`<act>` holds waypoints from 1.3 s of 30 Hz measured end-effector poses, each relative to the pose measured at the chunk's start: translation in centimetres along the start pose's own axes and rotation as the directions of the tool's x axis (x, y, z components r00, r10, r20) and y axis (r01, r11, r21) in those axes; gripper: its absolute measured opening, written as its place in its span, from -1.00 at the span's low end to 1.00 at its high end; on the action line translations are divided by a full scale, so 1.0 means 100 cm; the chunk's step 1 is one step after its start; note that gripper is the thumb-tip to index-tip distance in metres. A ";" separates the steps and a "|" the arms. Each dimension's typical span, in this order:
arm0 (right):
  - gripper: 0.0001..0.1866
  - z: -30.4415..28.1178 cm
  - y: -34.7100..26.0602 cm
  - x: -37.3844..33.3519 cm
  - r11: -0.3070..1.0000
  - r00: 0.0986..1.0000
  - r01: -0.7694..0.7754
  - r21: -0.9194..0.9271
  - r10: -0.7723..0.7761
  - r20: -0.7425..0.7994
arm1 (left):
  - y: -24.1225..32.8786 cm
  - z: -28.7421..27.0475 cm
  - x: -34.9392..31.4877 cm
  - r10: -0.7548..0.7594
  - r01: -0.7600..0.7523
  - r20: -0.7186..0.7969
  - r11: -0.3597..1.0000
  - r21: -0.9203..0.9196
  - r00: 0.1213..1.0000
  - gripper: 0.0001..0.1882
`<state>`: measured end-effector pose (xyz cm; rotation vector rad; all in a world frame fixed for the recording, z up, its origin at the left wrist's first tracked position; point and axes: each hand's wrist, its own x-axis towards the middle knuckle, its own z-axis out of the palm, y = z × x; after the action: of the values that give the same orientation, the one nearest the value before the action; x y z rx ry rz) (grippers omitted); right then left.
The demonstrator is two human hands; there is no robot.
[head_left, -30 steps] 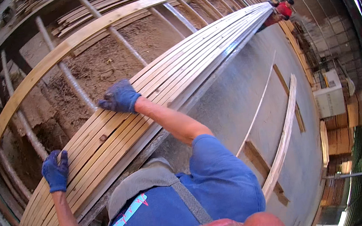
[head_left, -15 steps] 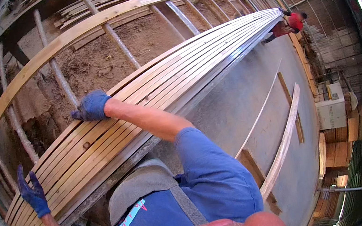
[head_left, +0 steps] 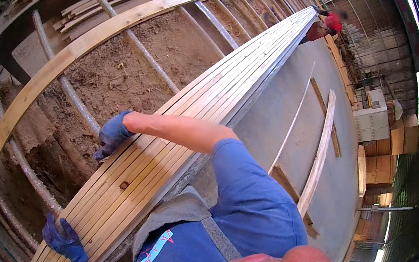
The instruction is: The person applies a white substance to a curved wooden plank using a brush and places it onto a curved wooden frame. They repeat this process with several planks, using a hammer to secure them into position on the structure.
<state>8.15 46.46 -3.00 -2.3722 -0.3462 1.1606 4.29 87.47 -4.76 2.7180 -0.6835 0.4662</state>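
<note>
A row of long, pale wooden boards (head_left: 168, 146) lies side by side, running from the lower left to the upper right. My right hand (head_left: 114, 135), in a blue glove, curls its fingers over the far edge of the outermost board, partway along the row. Nearer the boards' left end, my left hand (head_left: 65, 241), also gloved in blue, rests on top at the far edge with thumb and fingers apart. At the other end of the row a person in red (head_left: 325, 26) bends over the boards with an arm at them.
Metal bars (head_left: 69, 90) of a rack extend beyond the boards, over brown, dusty ground. One separate plank (head_left: 91, 40) lies across them. On the concrete floor (head_left: 255, 140) to the right rest loose timber strips (head_left: 320, 154). Stacked wood and a white box (head_left: 371, 122) stand farther right.
Both hands have come nearer my body along with the boards' far edge. The gaps between the boards look narrower. My left hand sits lower on the boards, its fingers less raised.
</note>
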 end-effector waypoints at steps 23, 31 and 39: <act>-0.12 -0.002 0.070 -0.008 0.880 0.872 -0.144 0.452 -0.103 0.479 | -0.069 0.052 0.121 0.044 0.738 0.934 0.599 -0.309 0.356 -0.56; -0.15 -0.028 0.062 -0.020 0.902 0.903 -0.082 0.424 -0.113 0.414 | -0.016 0.043 0.190 0.119 0.569 0.987 0.807 -0.159 0.108 -0.54; -0.12 -0.054 0.044 -0.042 0.911 0.914 -0.057 0.409 -0.117 0.388 | -0.032 0.084 0.157 0.344 0.371 0.939 0.871 -0.321 0.004 -0.38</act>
<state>9.90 39.32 0.42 -1.7477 -0.2387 1.5414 20.96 80.80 -7.01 1.9996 -0.8357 -1.7641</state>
